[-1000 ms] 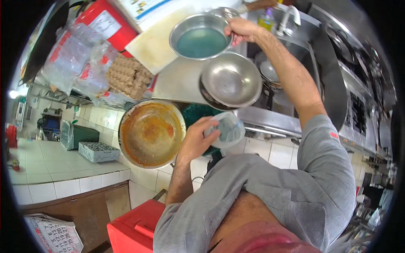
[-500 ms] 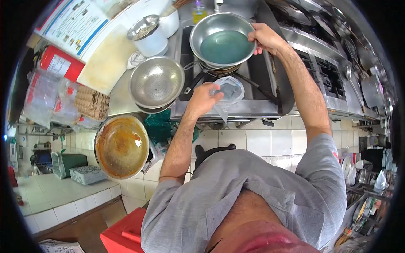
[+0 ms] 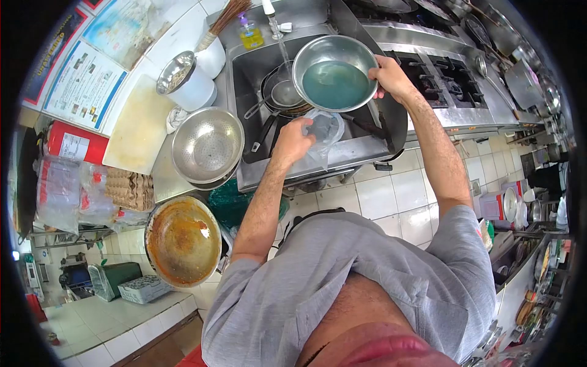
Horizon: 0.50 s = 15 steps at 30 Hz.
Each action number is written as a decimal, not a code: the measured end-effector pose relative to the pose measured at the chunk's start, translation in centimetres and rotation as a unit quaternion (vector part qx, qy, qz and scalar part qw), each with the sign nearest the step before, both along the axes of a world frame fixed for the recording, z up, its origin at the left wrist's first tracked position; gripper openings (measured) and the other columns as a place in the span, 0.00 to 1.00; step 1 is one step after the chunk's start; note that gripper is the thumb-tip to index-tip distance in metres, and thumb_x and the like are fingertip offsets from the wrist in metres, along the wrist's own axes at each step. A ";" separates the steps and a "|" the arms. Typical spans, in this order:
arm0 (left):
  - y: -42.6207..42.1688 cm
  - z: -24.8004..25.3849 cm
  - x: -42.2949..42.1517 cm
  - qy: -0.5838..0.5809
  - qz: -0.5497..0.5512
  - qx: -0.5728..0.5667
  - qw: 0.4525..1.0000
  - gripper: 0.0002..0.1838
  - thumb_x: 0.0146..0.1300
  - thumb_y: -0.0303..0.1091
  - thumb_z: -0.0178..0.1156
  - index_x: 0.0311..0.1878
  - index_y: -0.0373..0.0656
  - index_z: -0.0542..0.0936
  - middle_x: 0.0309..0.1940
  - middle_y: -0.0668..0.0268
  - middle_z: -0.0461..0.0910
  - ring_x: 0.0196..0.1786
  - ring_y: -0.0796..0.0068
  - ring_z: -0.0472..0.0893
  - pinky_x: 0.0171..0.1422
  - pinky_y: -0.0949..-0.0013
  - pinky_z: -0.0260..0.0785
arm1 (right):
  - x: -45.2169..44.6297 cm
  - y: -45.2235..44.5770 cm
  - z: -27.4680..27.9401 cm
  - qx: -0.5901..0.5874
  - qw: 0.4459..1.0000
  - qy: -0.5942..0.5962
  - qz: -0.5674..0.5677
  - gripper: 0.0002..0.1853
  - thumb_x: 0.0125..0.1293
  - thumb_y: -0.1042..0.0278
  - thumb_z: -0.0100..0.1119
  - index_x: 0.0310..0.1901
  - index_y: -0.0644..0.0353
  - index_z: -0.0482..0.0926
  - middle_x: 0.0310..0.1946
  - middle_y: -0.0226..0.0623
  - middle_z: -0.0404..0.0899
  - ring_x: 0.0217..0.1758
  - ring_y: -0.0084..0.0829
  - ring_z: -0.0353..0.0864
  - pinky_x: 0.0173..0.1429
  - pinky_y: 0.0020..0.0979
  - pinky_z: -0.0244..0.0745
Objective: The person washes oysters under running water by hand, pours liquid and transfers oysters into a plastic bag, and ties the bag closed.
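Note:
My right hand grips the rim of a metal bowl that holds bluish-green liquid. The bowl is raised over the sink. Just below it, my left hand is closed on the edge of a clear plastic bag, whose mouth is spread open. Under the bowl, a small strainer and dark-handled pans lie in the sink. Water runs from the faucet beside the bowl.
To the left stand a perforated metal colander and a stained pan. A white container with a metal bowl on top and a soap bottle are at the back. Stove burners lie to the right.
The view has turned, and the bowl now sits further right over the sink. The strainer and running faucet have come into view. Both hands keep their holds.

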<state>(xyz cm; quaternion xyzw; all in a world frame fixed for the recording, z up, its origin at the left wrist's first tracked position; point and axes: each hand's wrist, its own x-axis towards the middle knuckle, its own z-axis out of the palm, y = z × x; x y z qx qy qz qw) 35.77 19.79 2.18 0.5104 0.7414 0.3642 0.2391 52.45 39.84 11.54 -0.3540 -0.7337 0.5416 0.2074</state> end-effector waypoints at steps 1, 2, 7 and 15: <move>0.0 -0.1 -0.1 0.013 -0.002 0.008 1.000 0.21 0.46 0.30 0.61 0.47 0.37 0.76 0.27 0.55 0.79 0.25 0.69 0.76 0.36 0.68 0.68 | 0.2 -0.2 -0.1 0.006 1.000 0.002 -0.005 0.12 0.52 0.78 0.46 0.39 0.71 0.71 0.18 0.38 0.73 0.11 0.24 0.71 0.12 0.21 0.65; 0.0 -0.1 -0.2 0.026 -0.005 0.017 1.000 0.21 0.45 0.30 0.62 0.47 0.37 0.76 0.27 0.55 0.78 0.25 0.68 0.76 0.36 0.68 0.68 | 0.4 -0.3 -0.3 0.005 1.000 0.003 -0.008 0.12 0.52 0.78 0.46 0.39 0.71 0.71 0.18 0.38 0.73 0.11 0.24 0.71 0.12 0.21 0.65; 0.1 -0.2 0.0 0.007 -0.014 0.017 1.000 0.22 0.45 0.31 0.63 0.47 0.37 0.76 0.25 0.56 0.78 0.26 0.68 0.76 0.36 0.68 0.68 | 0.8 -0.8 -0.6 0.016 1.000 0.005 -0.019 0.12 0.52 0.79 0.46 0.39 0.71 0.71 0.18 0.39 0.74 0.12 0.24 0.72 0.13 0.22 0.65; 0.1 -0.5 -0.1 0.001 -0.009 0.005 1.000 0.23 0.45 0.32 0.63 0.48 0.36 0.75 0.24 0.56 0.78 0.26 0.69 0.77 0.36 0.68 0.68 | 0.9 -1.1 -1.3 0.026 0.999 0.000 -0.033 0.13 0.51 0.78 0.46 0.40 0.71 0.71 0.19 0.37 0.73 0.12 0.23 0.71 0.12 0.22 0.64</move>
